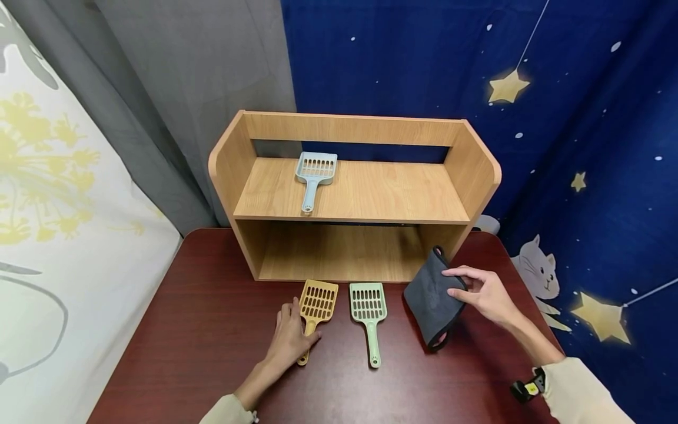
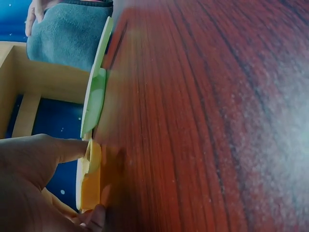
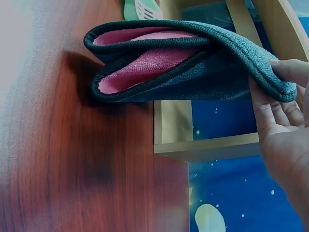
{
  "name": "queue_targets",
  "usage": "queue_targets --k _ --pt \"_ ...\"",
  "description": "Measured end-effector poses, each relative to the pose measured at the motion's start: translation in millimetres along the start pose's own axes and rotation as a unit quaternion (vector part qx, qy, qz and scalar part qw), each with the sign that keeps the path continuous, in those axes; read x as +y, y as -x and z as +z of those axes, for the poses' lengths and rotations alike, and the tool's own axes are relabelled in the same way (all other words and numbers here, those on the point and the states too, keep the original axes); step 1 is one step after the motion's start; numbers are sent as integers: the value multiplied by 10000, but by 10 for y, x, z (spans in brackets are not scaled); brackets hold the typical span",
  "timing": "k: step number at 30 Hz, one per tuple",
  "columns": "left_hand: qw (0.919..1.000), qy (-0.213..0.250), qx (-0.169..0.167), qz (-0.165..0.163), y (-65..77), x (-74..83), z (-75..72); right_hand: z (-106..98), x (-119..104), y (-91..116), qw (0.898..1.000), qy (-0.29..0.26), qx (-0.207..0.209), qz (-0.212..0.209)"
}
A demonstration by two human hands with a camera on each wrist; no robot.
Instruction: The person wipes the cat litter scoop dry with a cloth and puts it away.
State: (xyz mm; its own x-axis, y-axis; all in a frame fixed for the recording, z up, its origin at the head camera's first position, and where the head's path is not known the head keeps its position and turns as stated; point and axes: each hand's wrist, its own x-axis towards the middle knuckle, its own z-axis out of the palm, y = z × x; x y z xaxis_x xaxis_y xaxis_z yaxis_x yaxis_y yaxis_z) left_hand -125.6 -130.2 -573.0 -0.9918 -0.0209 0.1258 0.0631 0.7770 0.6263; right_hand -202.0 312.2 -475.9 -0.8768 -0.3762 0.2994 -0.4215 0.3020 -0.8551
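My left hand (image 1: 288,338) is at the yellow litter scoop (image 1: 318,300), thumb on one side and fingers on the other; the palm hides part of the handle. In the left wrist view, thumb and fingertips meet opposite edges of this scoop (image 2: 91,186). Beside it a green litter scoop (image 1: 368,303) lies slotted end toward the shelf. My right hand (image 1: 487,294) pinches one edge of a folded dark grey cloth (image 1: 431,300), tilted at the table's right. Its pink inner side (image 3: 154,67) and black border show in the right wrist view.
A wooden two-tier shelf (image 1: 352,221) stands at the back of the dark red table (image 1: 212,353). On its upper board lies a light blue litter scoop (image 1: 316,171). Curtains (image 1: 381,53) hang behind, and a white patterned cloth (image 1: 79,265) hangs at the left.
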Motion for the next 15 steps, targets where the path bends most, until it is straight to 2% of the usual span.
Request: queue_targets --k 8,15 --pt "9999 83 -63 51 26 -51 -65 9 -55 -66 10000 31 27 -71" --pt "9996 77 93 251 48 -92 -102 48 -123 -155 9995 -104 66 -279"
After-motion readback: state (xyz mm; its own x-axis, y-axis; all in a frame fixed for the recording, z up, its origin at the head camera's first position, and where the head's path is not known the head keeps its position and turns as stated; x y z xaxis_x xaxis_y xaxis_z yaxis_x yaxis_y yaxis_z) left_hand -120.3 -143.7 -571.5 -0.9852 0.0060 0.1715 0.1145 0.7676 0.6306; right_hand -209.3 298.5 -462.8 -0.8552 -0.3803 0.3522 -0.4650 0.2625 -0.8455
